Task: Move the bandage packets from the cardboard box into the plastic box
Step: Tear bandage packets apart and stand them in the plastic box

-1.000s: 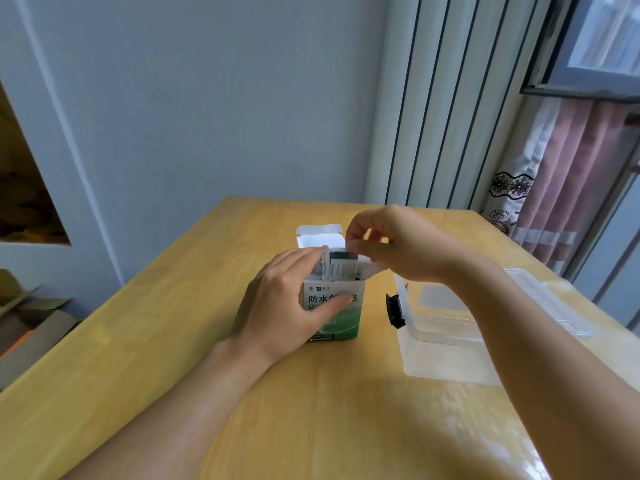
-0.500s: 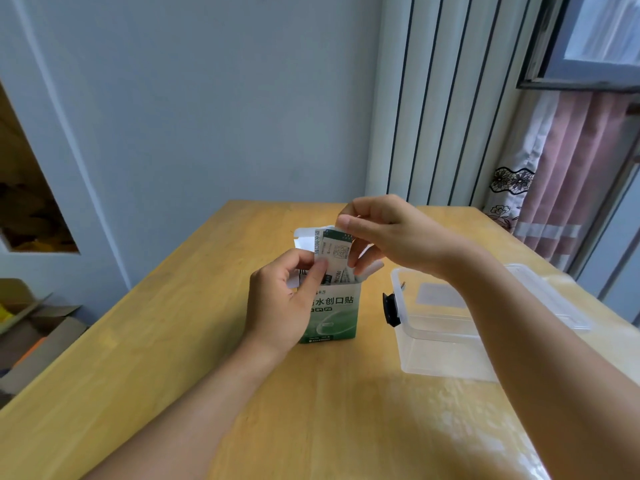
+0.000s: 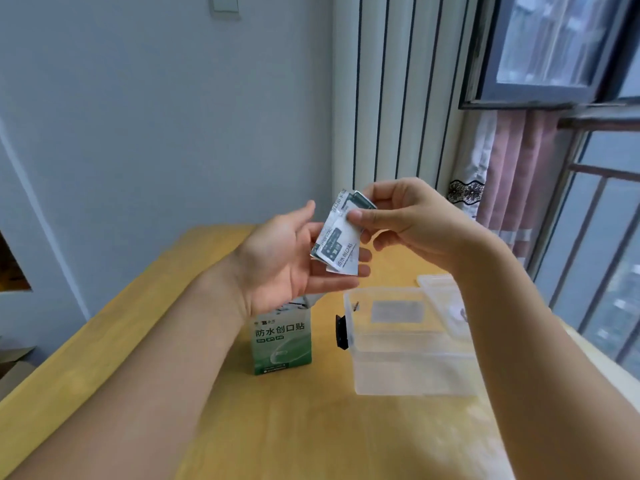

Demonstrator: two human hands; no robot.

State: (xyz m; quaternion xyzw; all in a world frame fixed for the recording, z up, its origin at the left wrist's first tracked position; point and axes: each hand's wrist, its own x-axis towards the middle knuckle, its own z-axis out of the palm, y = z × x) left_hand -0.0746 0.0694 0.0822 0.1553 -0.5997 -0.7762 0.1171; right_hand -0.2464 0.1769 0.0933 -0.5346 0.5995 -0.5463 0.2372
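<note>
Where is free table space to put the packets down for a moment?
Bare wood lies in front of the cardboard box and plastic box, toward the near table edge. The narrow gap between the two boxes is crowded by a black latch.

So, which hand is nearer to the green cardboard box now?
Left. The left hand is open directly above the cardboard box; the right hand is higher and further right, pinching the bandage packets.

Glossy printed paper bandage packets (image 3: 337, 237), matt green-and-white cardboard box (image 3: 282, 344), clear smooth plastic box (image 3: 408, 358) with black plastic latch (image 3: 341, 332), smooth varnished wooden table (image 3: 277, 427), pink cloth curtain (image 3: 512, 174)
</note>
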